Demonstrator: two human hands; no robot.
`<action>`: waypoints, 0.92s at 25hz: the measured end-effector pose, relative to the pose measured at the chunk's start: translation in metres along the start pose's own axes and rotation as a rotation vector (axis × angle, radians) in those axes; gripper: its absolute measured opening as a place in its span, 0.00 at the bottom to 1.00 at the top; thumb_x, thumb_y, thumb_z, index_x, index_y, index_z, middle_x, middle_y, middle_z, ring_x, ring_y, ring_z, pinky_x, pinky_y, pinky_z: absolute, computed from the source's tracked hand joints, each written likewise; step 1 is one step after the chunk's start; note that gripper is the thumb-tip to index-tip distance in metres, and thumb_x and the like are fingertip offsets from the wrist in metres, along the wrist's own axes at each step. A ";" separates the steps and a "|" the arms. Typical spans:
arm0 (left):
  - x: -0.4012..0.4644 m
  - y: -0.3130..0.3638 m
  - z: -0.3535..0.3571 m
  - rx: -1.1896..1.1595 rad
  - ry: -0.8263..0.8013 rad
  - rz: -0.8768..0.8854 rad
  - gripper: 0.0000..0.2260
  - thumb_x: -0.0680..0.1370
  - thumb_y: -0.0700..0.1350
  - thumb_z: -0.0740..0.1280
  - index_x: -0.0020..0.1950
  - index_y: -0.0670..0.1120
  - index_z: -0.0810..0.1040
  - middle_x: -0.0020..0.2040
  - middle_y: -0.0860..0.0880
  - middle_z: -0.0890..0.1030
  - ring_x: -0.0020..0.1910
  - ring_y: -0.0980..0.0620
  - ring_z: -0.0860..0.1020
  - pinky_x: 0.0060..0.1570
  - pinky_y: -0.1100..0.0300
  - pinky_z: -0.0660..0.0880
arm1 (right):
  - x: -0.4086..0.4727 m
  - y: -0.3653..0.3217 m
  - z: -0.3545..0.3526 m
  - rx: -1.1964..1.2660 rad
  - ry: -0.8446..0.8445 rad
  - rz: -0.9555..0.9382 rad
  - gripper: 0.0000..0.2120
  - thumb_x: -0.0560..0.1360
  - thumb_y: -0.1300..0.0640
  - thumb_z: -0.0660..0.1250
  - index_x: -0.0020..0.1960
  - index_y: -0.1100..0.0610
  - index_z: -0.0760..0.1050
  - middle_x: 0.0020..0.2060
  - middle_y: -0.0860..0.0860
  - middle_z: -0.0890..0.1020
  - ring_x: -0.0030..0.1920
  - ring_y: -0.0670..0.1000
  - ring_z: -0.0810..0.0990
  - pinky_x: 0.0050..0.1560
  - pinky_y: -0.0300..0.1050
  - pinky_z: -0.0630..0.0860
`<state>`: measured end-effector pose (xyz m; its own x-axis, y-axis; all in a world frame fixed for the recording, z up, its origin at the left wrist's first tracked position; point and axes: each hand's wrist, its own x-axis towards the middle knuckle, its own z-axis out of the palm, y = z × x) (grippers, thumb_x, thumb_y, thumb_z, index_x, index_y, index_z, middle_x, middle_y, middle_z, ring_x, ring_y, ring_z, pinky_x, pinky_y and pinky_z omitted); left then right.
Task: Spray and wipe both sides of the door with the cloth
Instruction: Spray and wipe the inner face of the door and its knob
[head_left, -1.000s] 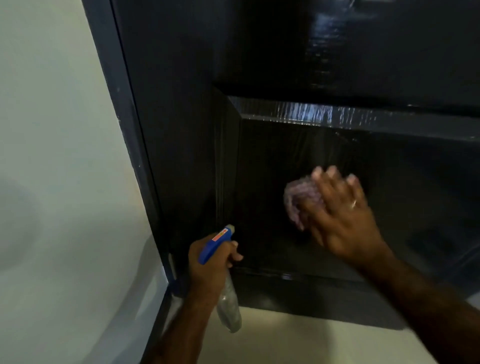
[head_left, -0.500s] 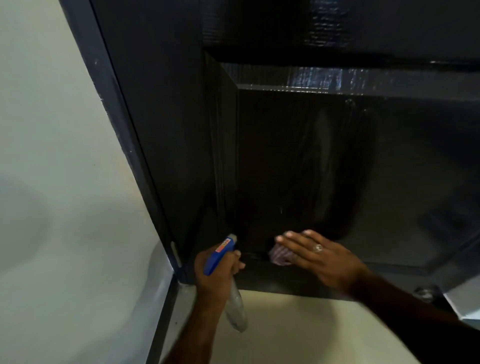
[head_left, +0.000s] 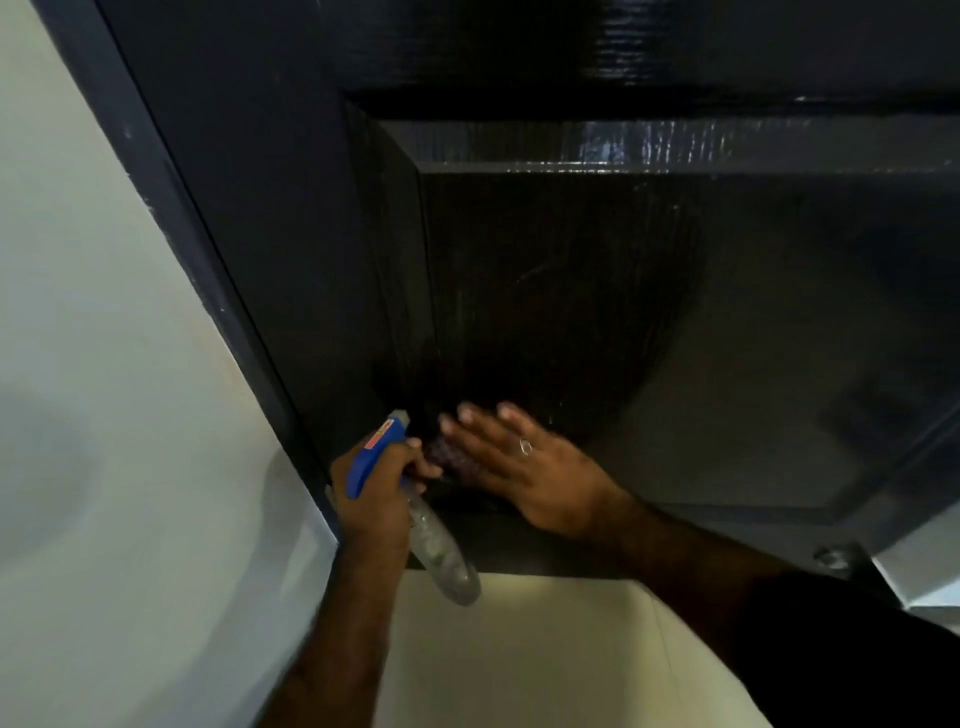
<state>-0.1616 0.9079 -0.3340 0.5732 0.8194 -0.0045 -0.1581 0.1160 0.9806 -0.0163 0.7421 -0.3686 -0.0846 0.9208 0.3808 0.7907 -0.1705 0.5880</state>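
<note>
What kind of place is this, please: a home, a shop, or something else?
Probably an indoor doorway, perhaps in a home; it cannot be told for sure. A glossy dark panelled door hangs in a dark frame beside a plain pale wall, above a cream floor.

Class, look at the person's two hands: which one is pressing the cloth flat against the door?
The right hand, wearing a ring, presses the cloth on the door with straight fingers. The left hand grips the spray bottle instead.
</note>
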 end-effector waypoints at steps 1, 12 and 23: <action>-0.003 0.003 -0.007 0.022 -0.030 0.017 0.11 0.81 0.35 0.67 0.42 0.43 0.83 0.32 0.46 0.83 0.35 0.47 0.83 0.36 0.59 0.80 | -0.038 -0.002 0.009 -0.035 -0.100 -0.066 0.40 0.80 0.62 0.66 0.88 0.55 0.52 0.87 0.58 0.50 0.87 0.60 0.47 0.85 0.59 0.35; -0.019 0.012 -0.002 0.078 -0.158 0.037 0.09 0.81 0.37 0.67 0.44 0.41 0.84 0.37 0.42 0.85 0.40 0.42 0.86 0.39 0.56 0.80 | 0.010 0.058 -0.048 0.041 0.295 0.440 0.31 0.80 0.58 0.70 0.82 0.56 0.69 0.85 0.65 0.54 0.85 0.68 0.48 0.83 0.71 0.43; -0.017 0.030 0.009 0.071 -0.201 0.088 0.09 0.81 0.36 0.68 0.43 0.40 0.84 0.37 0.41 0.85 0.38 0.45 0.85 0.37 0.59 0.79 | 0.004 0.101 -0.081 -0.051 0.434 0.527 0.27 0.82 0.49 0.70 0.79 0.52 0.73 0.81 0.66 0.65 0.83 0.68 0.59 0.80 0.73 0.54</action>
<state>-0.1687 0.8921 -0.3024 0.7091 0.6959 0.1136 -0.1617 0.0038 0.9868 0.0139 0.7000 -0.2502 0.0599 0.4878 0.8709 0.7645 -0.5835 0.2742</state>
